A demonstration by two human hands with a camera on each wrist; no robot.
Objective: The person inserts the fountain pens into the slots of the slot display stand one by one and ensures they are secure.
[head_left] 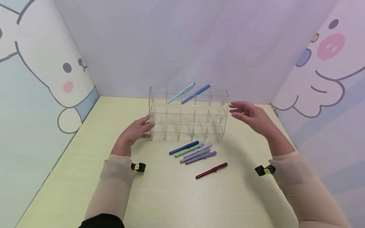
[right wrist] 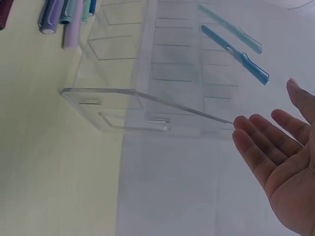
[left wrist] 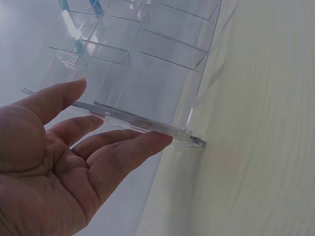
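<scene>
The rack point(head_left: 187, 117) is gripped by the left hand point(head_left: 137, 129), apparently for steadying; the right hand point(head_left: 252, 116), empty and relaxed, is likely needed for loose pens point(head_left: 195, 155).

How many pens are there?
8: pale blue pen and brighter blue pen at the top of the clear plastic rack; navy pen, green pen, lilac pen, grey-green pen and purple pen bunched in front; dark red pen further from it.

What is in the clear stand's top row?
A light blue pen and a blue pen, both slanted. The see-through stand hides little; the left hand covers a bit of its left edge, lower down.
</scene>
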